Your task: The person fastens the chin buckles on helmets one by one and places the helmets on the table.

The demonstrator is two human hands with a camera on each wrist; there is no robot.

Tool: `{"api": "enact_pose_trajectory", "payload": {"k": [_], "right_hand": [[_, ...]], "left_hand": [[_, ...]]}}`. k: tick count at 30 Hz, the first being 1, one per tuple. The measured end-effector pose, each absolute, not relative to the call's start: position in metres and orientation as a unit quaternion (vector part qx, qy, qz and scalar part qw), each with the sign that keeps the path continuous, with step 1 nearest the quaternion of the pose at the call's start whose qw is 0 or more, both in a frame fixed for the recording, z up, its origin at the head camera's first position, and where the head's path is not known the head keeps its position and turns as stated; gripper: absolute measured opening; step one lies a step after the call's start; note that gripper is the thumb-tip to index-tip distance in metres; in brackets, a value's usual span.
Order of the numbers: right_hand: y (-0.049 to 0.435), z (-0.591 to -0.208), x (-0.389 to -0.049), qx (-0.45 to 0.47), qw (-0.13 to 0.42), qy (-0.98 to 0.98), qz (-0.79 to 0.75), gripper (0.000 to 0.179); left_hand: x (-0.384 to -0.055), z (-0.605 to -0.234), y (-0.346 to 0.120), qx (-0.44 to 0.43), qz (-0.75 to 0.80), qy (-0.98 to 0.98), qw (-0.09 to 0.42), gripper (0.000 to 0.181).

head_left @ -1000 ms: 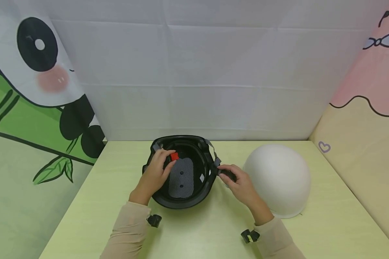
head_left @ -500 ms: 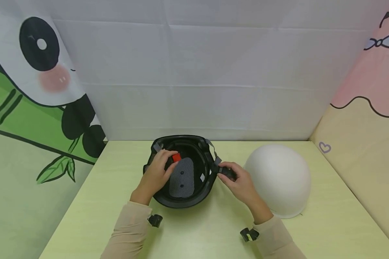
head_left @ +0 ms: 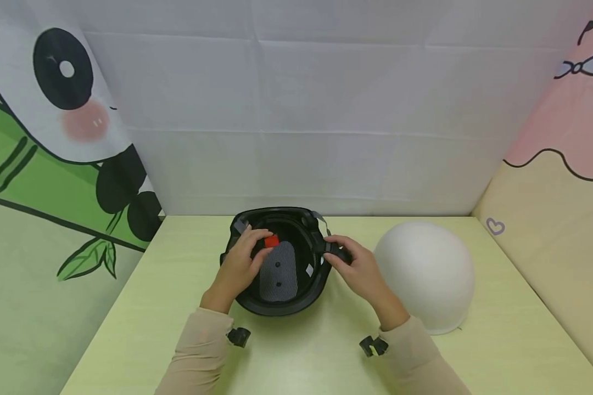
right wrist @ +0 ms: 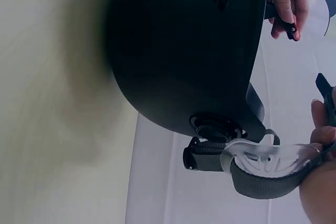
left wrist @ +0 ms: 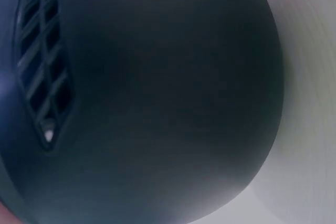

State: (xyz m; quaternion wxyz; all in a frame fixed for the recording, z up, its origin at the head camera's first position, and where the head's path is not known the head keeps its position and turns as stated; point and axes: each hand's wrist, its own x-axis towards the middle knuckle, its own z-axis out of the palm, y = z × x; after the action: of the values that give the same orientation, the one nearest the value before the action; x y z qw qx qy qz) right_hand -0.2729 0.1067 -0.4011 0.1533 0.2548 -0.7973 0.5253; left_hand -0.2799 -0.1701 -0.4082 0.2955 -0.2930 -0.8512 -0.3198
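A black helmet [head_left: 277, 309] lies upside down on the table, its padded inside facing up. Over its left side my left hand [head_left: 237, 266] pinches a strap buckle with a red part [head_left: 271, 241]. At the helmet's right rim, my right hand [head_left: 358, 269] grips the black other end of the strap [head_left: 338, 252]. The two ends are apart. In the right wrist view a clear chin cup [right wrist: 273, 158] hangs on the grey strap [right wrist: 262, 184] by my right fingers. Only the helmet's outer shell [left wrist: 173, 93] and a vent [left wrist: 47, 61] show in the left wrist view.
A white dome [head_left: 425, 274] stands on the table right of the helmet, close to my right hand. A white cloth wall [head_left: 296, 120] rises behind the table [head_left: 316, 362], with printed panels on both sides.
My right hand has moved left and slightly up with the strap end, closer to the buckle. My left hand has shifted slightly right, still pinching the red-marked buckle.
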Motion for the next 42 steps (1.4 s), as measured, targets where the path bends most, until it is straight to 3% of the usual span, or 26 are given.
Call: {"api": "enact_pose_trajectory", "payload": {"k": [24,42], "right_hand": [[0.056,-0.385,-0.282,0.244,0.073,-0.835,0.487,0.030],[0.046,-0.384,-0.281,0.262,0.069,-0.849,0.454,0.030]], "left_hand": [[-0.278,-0.403,-0.170,-0.302,-0.335,-0.863,0.228,0.036],[-0.275,-0.399,-0.170,-0.321,-0.337,-0.868,0.175,0.030]]}}
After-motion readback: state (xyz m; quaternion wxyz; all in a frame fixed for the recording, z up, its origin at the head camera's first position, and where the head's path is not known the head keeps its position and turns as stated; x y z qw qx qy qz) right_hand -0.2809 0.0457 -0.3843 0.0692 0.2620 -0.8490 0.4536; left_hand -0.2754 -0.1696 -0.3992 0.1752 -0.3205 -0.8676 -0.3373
